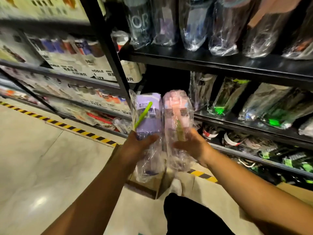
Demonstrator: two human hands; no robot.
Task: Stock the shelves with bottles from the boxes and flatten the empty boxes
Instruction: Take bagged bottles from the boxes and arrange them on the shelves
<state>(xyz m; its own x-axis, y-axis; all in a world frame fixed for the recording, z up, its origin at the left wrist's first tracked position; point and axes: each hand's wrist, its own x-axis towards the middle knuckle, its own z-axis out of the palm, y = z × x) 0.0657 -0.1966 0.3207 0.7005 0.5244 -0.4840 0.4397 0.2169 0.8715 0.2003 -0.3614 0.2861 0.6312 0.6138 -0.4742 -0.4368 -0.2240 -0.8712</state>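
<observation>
- The left hand (135, 146) holds a purple bottle (148, 114), fingers wrapped round it, top pointing up toward the shelf (220, 65).
- The right hand (193, 143) holds a pink bottle (177, 112) the same way.

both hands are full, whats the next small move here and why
Probably carry both forward into the dark gap on the black middle shelf. The left hand grips a plastic-wrapped purple bottle, the right hand a plastic-wrapped pink bottle, both raised in front of that gap, beside the wrapped dark bottles stocked there.
</observation>
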